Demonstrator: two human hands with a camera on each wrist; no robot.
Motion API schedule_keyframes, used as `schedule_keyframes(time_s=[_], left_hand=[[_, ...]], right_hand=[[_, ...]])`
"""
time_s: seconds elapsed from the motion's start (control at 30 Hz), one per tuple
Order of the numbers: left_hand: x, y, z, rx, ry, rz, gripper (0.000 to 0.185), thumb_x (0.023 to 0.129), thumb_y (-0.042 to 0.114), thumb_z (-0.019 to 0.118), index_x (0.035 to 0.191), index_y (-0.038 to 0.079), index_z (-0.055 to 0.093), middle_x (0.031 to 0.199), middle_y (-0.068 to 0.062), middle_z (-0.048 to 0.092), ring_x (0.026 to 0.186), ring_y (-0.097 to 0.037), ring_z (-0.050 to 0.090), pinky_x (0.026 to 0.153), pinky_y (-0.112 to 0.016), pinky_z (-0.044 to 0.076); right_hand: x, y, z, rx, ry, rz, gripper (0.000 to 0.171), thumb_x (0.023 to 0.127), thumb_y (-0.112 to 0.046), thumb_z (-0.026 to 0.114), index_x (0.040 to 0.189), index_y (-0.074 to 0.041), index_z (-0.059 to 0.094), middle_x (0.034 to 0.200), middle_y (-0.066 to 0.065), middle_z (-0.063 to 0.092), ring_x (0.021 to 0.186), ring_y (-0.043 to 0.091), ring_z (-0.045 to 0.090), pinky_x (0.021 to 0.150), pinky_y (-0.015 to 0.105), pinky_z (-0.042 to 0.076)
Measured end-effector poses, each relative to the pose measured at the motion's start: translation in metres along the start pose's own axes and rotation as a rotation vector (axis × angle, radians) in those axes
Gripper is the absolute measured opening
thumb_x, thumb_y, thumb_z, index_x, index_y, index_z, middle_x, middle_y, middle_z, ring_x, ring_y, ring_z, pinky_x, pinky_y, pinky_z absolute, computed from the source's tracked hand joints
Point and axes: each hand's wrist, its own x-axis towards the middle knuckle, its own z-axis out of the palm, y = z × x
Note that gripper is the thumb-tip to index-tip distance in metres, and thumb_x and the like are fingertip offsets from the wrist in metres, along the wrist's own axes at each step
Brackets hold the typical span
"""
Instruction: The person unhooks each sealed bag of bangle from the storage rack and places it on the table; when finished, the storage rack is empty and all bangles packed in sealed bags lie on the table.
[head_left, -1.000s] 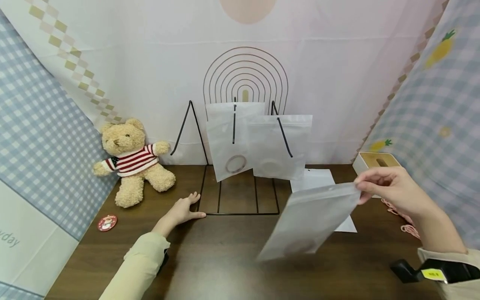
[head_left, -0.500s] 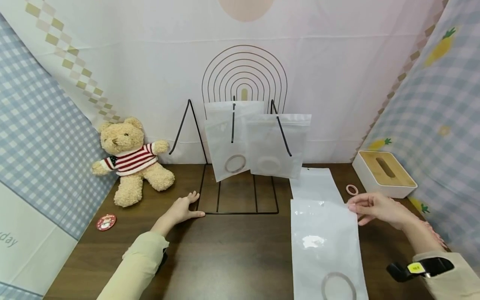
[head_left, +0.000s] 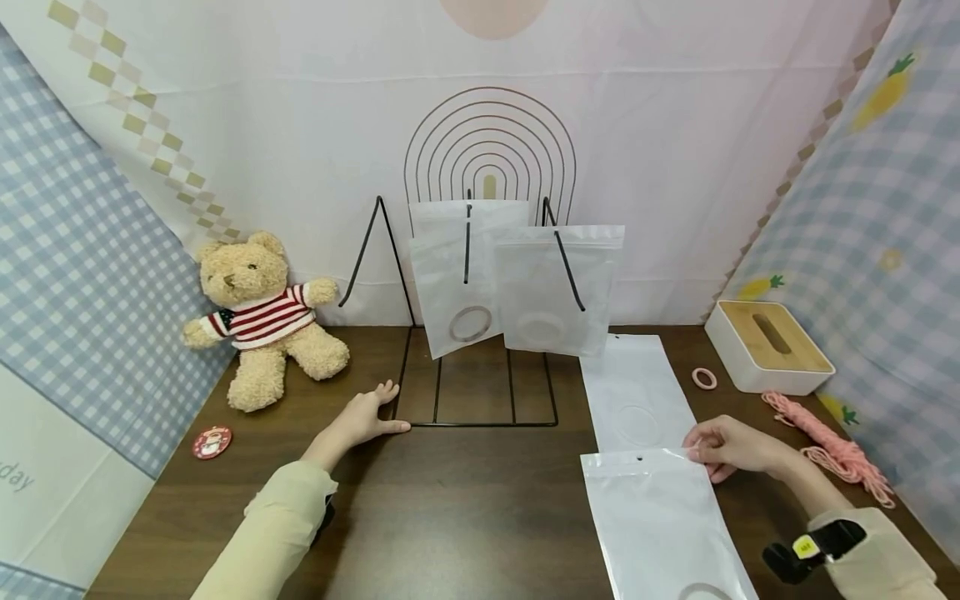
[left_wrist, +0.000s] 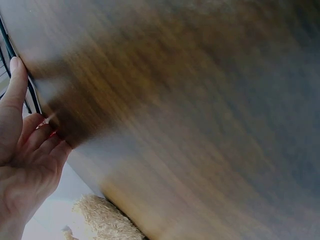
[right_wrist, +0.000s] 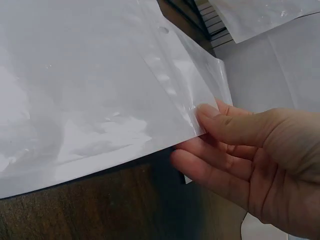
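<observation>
My right hand point(head_left: 738, 446) pinches the top corner of a white zip bag point(head_left: 660, 525) between thumb and fingers. In the right wrist view, the bag point(right_wrist: 95, 95) shows a small hang hole near its zip strip. A faint ring shape appears at its lower end in the head view. It overlaps another white bag point(head_left: 630, 379) lying on the table behind. My left hand point(head_left: 363, 421) rests at the front left corner of a black wire rack point(head_left: 480, 425), thumb along the front bar. Two more zip bags hang on the rack's hooks, a left one point(head_left: 442, 292) and a right one point(head_left: 562, 275).
A teddy bear point(head_left: 266, 325) sits left of the rack, with a red round badge point(head_left: 212, 442) before it. On the right are a small pink ring point(head_left: 704, 379), a white tissue box point(head_left: 776, 354) with wooden lid, and a pink rope bundle point(head_left: 832, 442).
My right hand has brought the bag down from a tilted, raised position to the right front of the table, then drawn it toward me. The left hand stays at the rack.
</observation>
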Motion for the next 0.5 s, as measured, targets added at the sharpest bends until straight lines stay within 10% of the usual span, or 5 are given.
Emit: schedule_keyframes(time_s=[0.5], left_hand=[[0.001, -0.002, 0.001, 0.014, -0.007, 0.005, 0.081, 0.080, 0.040, 0.066, 0.137, -0.007, 0.033, 0.142, -0.030, 0.028, 0.131, -0.045, 0.028, 0.105, -0.059, 0.025]], right_hand=[[0.000, -0.006, 0.009, -0.245, 0.077, 0.027, 0.016, 0.085, -0.016, 0.063, 0.088, 0.000, 0.065, 0.065, 0.001, 0.058, 0.057, 0.006, 0.054, 0.050, 0.025, 0.052]])
